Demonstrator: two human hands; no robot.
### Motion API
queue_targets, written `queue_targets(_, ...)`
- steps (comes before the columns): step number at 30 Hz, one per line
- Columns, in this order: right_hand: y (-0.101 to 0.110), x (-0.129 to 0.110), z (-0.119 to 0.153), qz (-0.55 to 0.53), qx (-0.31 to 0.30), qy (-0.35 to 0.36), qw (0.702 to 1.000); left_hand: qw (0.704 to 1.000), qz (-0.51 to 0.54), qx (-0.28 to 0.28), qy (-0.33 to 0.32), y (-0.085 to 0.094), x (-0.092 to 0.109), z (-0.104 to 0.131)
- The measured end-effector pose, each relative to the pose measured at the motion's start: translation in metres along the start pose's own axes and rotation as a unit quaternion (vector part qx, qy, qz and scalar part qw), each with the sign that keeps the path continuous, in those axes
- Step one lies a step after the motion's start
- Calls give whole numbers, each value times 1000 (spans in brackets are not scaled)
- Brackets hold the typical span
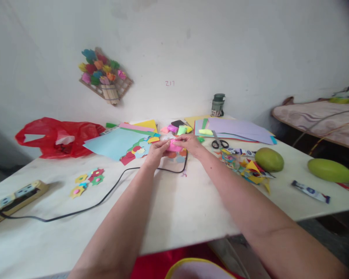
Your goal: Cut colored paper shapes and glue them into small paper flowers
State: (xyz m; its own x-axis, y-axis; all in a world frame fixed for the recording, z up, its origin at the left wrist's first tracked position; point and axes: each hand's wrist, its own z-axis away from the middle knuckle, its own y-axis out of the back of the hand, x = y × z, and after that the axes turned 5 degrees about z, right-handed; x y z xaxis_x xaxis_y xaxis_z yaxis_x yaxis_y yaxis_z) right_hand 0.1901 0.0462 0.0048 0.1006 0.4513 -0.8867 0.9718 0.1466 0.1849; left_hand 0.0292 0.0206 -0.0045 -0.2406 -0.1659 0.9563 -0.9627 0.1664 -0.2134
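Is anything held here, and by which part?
The left hand and right hand hold a soft-looking pink piece near its opposite sides; its exact material cannot be told.

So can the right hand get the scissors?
Probably yes: the scissors lie close by, and nothing seems in the way. The right hand is holding the pink thing, though, so it may need to let go.

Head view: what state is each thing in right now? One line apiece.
Left hand: closed on the pink item
Right hand: closed on the pink item
Pink item: held between both hands
Scissors: unheld; blade opening unclear
Red bag: crumpled
Green fruits: whole
Black cable: loosely curved
Paper scraps: loosely heaped
Green flask: upright
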Motion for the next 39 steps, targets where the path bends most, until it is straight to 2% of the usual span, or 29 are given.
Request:
queue_targets(4, 0, 0, 0, -3, -4, 2, 1000, 1000, -2, 7, 9, -1, 1, 1)
queue_targets(10, 0, -1, -1, -47, -10, -37, 998, 1000, -10, 4, 2, -4, 0, 1)
queue_targets(18, -1, 0, -4, -75, 38, -50, 995, 1000, -19, -15, -17, -5, 2, 3)
queue_targets(22, 0, -1, -3, -114, 27, -76, 990, 998, -41, 1, -38, -4, 1, 2)
queue_targets(26, 1, -1, -3, -165, 12, -118, 979, 998, -49, 22, -32, -4, 1, 2)
queue_targets(34, 1, -5, -2, -222, -13, -144, 964, 998, -49, 15, -35, -3, 0, 2)
queue_targets(39, 1, -6, -1, -225, -15, -159, 961, 1000, -6, 6, -19, -3, -1, 1)
